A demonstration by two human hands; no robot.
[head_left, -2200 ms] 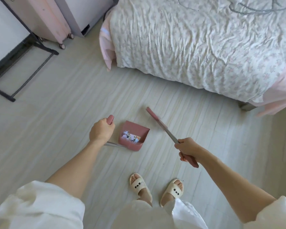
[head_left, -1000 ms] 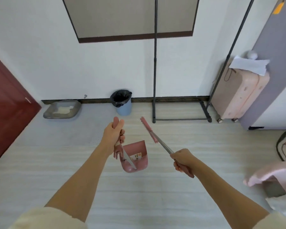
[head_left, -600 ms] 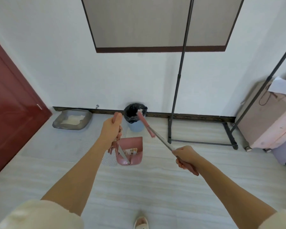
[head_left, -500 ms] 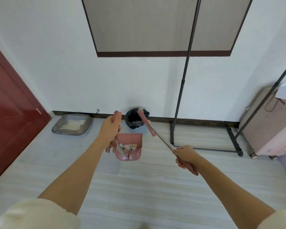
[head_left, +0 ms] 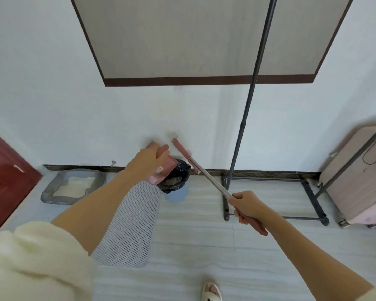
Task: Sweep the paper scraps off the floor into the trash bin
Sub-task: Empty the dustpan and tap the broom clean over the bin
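Two hands: both up front, each holding a tool.
L hand (head_left: 149,160): at 11 o'clock from frame centre, fingers curled round the pink handle of the dustpan (head_left: 164,170); grip tight on it.
Dustpan: tipped steeply, mouth down, right over the bin opening, edge touching or just above the liner; can't tell which.
Paper scraps (head_left: 160,169): only a small white bit visible at the pan's edge by the L hand; rest hidden inside the pan or the bin.
Trash bin (head_left: 176,193): blue, black liner, on the floor against the wall at 12 o'clock, just below the pan.
R hand (head_left: 246,206): at 3 o'clock from centre, wrapped round the broom (head_left: 206,175) shaft near its pink end grip; firm hold.
Broom: metal shaft slants up toward 10 o'clock, pink head raised off the floor, just beside the bin at its 1 o'clock, near the pan but apart.
Mat (head_left: 130,224): grey perforated, on the floor at 7 o'clock of the bin, partly under the L arm.
Litter tray (head_left: 52,193): grey, at 9 o'clock of the bin, along the wall.
Rack (head_left: 245,118): black pole frame, 3 o'clock of the bin.
Suitcase (head_left: 356,183): pink, far R.
Door (head_left: 2,170): dark red, far L.
Slipper (head_left: 211,293): toe showing at 6 o'clock.
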